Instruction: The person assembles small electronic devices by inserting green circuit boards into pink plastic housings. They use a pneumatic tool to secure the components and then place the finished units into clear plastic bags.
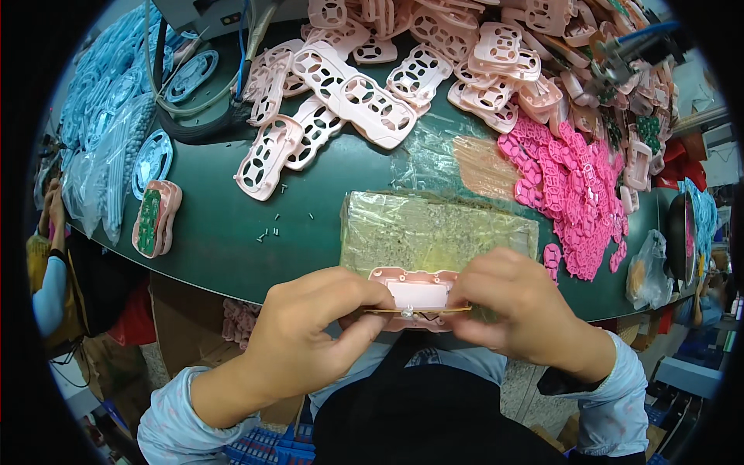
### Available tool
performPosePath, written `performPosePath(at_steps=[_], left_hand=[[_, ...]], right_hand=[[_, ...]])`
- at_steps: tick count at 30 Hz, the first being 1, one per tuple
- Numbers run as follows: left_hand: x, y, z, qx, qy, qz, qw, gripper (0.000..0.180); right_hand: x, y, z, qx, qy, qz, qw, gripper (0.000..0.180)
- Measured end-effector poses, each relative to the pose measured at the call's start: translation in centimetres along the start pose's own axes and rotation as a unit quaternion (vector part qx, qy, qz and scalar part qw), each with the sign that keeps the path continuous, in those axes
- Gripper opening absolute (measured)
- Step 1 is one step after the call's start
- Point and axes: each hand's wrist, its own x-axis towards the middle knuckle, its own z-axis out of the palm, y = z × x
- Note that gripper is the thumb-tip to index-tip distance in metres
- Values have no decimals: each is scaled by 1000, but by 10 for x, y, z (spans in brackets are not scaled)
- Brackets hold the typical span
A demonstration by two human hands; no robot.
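Observation:
In front of me a pale pink plastic shell (420,293) lies at the near edge of a tape-covered, yellow-green block (434,232), its hollow inside facing up. Above it a thin circuit board (422,312) is held edge-on, with a small shiny part at its middle. My left hand (314,314) pinches the board's left end between thumb and fingers. At the other end, my right hand (515,306) is closed on the board, its fingertips partly hidden. Both hands are close against the shell's sides.
Pale pink shell halves (368,101) are heaped across the green table (225,225). Bright pink button pads (573,194) are piled at right. Loose screws (271,231) and a shell stack with a green board (151,221) lie left, near blue plastic parts (101,116). Another person's arm (53,271) shows far left.

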Motion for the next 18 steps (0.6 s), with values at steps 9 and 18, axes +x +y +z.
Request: performPosePath(at_steps=[9,18], left_hand=[[-10,-12,4,218,-13,304,927,16],[-4,-5,-1,174,-48,239,954,21]], right_hand=[[-9,15,0,66,3,-62,996,17],[-10,13,-9,80,-45,-67,994,21]])
